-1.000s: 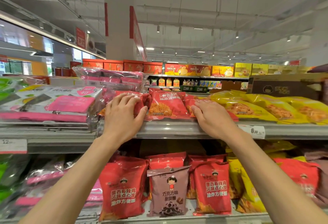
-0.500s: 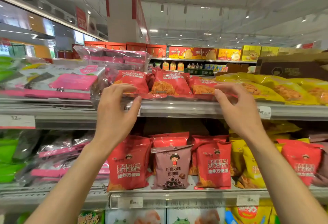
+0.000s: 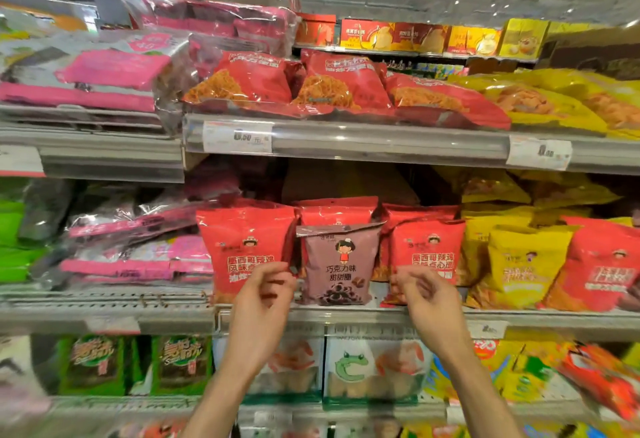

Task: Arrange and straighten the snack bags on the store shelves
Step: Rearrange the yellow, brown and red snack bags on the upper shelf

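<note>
A mauve chocolate-ring snack bag [image 3: 337,264] stands upright at the front of the middle shelf [image 3: 349,316]. It sits between two red snack bags, one to its left [image 3: 242,240] and one to its right [image 3: 429,247]. My left hand [image 3: 266,295] hovers at the lower right corner of the left red bag, fingers loosely curled and holding nothing. My right hand [image 3: 427,295] hangs in front of the right red bag's lower left corner, also loosely curled and empty. Three red noodle-snack bags [image 3: 332,84] lie flat on the top shelf.
Yellow bags [image 3: 519,264] and another red bag [image 3: 602,264] fill the middle shelf's right side. Pink-labelled clear packs [image 3: 114,70] lie at the left on both levels. The top shelf rail [image 3: 381,143] carries price tags. Frog-printed bags [image 3: 353,365] and green bags [image 3: 90,361] stand below.
Both hands have left the red bags on the top shelf and dropped to the middle shelf, either side of the mauve bag. The view has tilted downward.
</note>
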`<state>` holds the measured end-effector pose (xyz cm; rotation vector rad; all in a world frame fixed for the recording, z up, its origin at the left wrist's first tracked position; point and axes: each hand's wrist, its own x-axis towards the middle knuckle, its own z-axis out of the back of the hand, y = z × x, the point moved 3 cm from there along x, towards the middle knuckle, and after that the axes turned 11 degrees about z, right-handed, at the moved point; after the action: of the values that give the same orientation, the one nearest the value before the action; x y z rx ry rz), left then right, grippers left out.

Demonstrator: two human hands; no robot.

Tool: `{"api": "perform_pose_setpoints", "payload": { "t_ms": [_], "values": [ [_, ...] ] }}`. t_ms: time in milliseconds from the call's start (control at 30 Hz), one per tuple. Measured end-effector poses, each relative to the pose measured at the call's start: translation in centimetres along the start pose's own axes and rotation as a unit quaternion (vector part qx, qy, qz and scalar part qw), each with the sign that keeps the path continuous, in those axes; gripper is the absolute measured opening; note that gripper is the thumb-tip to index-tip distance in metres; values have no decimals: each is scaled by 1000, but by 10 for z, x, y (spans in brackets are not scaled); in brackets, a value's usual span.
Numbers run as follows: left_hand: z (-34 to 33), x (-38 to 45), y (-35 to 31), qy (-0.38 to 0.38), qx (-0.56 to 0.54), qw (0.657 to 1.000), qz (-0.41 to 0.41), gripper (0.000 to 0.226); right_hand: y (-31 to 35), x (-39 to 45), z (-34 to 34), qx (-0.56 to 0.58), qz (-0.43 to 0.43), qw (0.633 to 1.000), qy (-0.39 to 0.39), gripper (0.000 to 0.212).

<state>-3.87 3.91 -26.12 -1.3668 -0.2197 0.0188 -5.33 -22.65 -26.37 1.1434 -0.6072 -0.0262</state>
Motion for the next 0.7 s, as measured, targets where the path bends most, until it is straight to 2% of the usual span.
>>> {"api": "perform_pose_setpoints", "payload": {
  "t_ms": [100,200,300,500,700],
  "values": [
    [-16,8,7,-1,71,997,-2,32,-8,-1,-24,-42,-11,998,49,18],
    [-26,14,5,-8,140,990,-17,46,-4,1,-44,-96,3,992,86,46],
    [-34,16,4,1,182,983,-14,51,2,1,-54,-107,14,990,89,53],
    [-34,15,-5,-16,143,989,-26,45,5,5,-53,-54,-3,996,67,58],
    [-25,13,-14,-1,68,997,-32,39,19,6,-43,72,-24,993,88,49]
  ]
}}
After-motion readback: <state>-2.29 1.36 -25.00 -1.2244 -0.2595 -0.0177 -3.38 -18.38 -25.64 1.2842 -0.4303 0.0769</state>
